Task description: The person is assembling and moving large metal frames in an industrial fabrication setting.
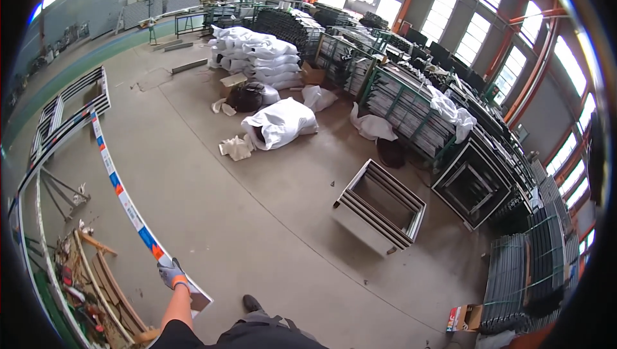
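My left hand point(171, 274), in a grey glove with an orange cuff, is closed around the near end of a long profile point(119, 187). The profile is wrapped in white, blue and orange printed film. It runs away from me to the far left, where its far end overlaps a dark-and-white frame point(71, 106); whether they touch I cannot tell. A short white end of the profile sticks out past my hand. My right hand is out of view.
On the left stands a workbench point(96, 285) cluttered with tools. A stack of frames point(380, 207) lies on the floor to the right. White sacks point(281, 122) are ahead, with racks of profiles point(409, 106) behind. Bundled profiles point(508, 278) and a cardboard box point(472, 317) stand at lower right.
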